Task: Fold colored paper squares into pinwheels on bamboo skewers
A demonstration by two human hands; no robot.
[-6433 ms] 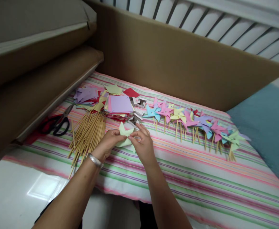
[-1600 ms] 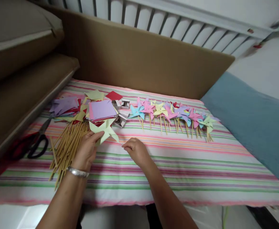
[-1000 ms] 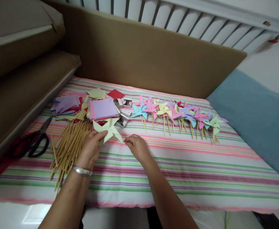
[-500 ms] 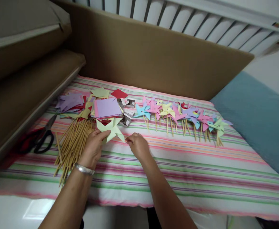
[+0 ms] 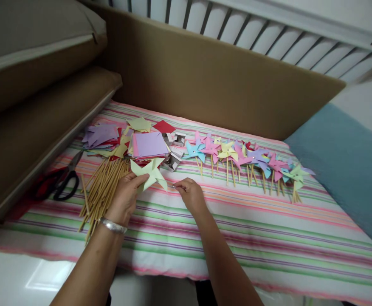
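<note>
Far left from where I stand, black-handled metal scissors [image 5: 71,169] lie on the striped cloth [image 5: 252,216], beside a fanned heap of slim tan wooden sticks [image 5: 105,182]. Next, the left hand [image 5: 127,194], silver bangle [image 5: 113,225] at its wrist, grips a pale green paper pinwheel [image 5: 153,173] by its near left side, thumb on top. Pinwheel is between the hands, in front of a lilac-topped stack of square paper [image 5: 150,144]; pointed vanes, folds drawn to the middle, no clear long axis, no stick visible on it. Right hand [image 5: 191,194] just beside it, apart; fingertips pinch a tiny shiny piece [image 5: 173,186], too small to identify, jutting left toward the nearest vane tip. Farther right, a row of multicoloured paper pinwheels on sticks [image 5: 227,151].
</note>
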